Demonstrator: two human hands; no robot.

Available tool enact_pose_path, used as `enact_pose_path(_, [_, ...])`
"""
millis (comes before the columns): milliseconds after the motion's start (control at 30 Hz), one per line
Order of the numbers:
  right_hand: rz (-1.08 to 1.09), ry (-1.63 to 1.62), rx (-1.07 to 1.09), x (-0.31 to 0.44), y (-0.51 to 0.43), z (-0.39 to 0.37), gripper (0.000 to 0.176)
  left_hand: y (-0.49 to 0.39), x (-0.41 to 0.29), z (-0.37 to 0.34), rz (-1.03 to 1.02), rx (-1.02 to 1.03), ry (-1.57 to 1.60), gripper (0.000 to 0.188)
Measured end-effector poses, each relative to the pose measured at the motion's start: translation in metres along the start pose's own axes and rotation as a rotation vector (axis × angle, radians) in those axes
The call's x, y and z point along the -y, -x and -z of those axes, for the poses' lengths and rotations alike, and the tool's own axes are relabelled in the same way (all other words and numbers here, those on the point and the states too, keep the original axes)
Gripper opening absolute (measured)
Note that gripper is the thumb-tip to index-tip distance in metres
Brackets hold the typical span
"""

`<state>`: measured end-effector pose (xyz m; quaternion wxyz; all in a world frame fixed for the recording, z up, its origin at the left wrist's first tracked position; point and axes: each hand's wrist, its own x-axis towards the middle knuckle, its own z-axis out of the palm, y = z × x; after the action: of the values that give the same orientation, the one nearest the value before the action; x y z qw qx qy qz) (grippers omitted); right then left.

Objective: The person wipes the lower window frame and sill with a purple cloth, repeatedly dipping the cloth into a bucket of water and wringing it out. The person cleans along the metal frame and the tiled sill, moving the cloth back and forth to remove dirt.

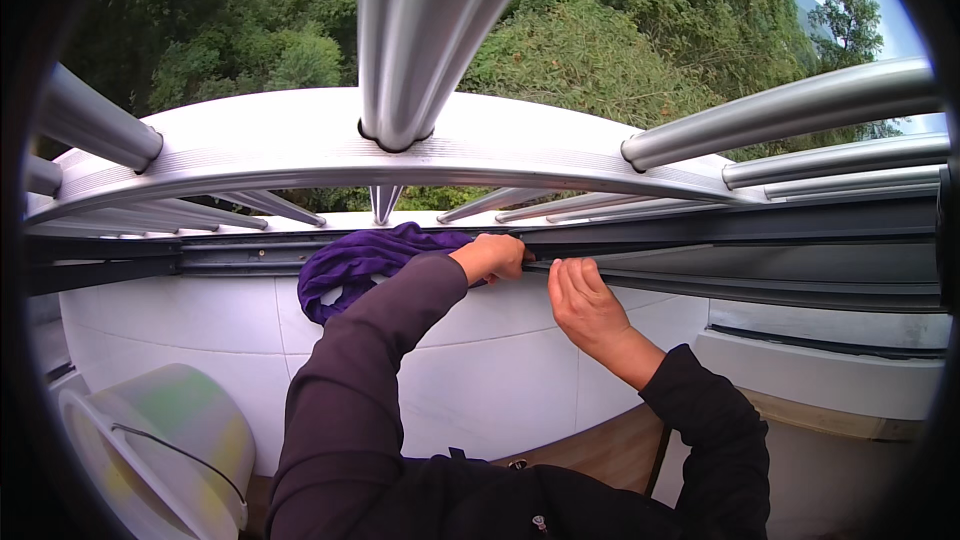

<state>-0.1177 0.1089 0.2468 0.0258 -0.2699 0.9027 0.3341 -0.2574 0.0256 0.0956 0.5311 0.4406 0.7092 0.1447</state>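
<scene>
My left hand [495, 255] is curled at the near end of a dark metal window sash [787, 270], its fingertips mostly hidden. A crumpled purple cloth [375, 262] lies over the window track [240, 259] beside that hand and droops down the tiled wall. Just to the right, my right hand [589, 307] has its fingers bunched on a thin dark strip [537, 266] along the sash's lower edge. The thumb of this hand is largely out of sight. A small gap separates the two hands.
Outside the window stands a silvery metal guard rail [487, 154] with thick bars [420, 37]. White wall tiles [487, 382] run below the track. A pale plastic bucket [172, 420] with a thin handle leans tilted at the lower left. Trees [600, 45] grow beyond.
</scene>
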Motion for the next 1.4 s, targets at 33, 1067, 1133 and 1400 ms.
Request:
enact_pose_path(33, [0.0,0.0,0.003,0.0,0.0,0.0,0.037,0.0,0.0,0.0,0.011,0.002,-0.011,0.069])
enact_pose_path(1067, [-0.005,0.004,0.001,0.0,0.002,-0.004,0.035,0.001,0.009,-0.015,-0.051,-0.128,0.033,0.067])
enact_pose_path(1133, [-0.008,0.003,-0.003,0.001,0.001,-0.004,0.035,0.002,0.012,-0.018,-0.074,-0.133,-0.012,0.07])
enact_pose_path(1400, [-0.006,0.008,-0.003,0.0,0.001,-0.003,0.035,0.002,0.001,0.004,0.034,0.034,0.016,0.071])
